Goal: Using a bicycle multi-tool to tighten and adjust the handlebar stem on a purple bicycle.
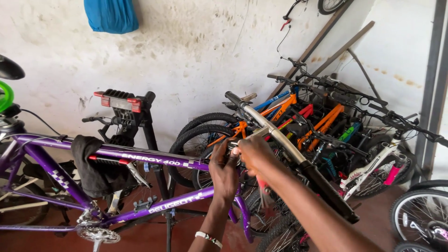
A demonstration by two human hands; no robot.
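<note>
A purple bicycle frame (154, 161) is clamped in a black repair stand (140, 116). Its silver handlebar (275, 133) with black grips runs from upper left to lower right. My left hand (224, 170) is closed at the stem area where the handlebar meets the frame. Beside it, my right hand (252, 154) grips the same spot under the handlebar. What the fingers hold there is hidden. A black cloth (95, 168) hangs over the top tube.
Several bicycles (326, 126) in orange, red, blue and white lean against the stained white wall at the right. A blue bag (111, 15) hangs on the wall. A wheel (417, 217) stands at the lower right. The floor is reddish.
</note>
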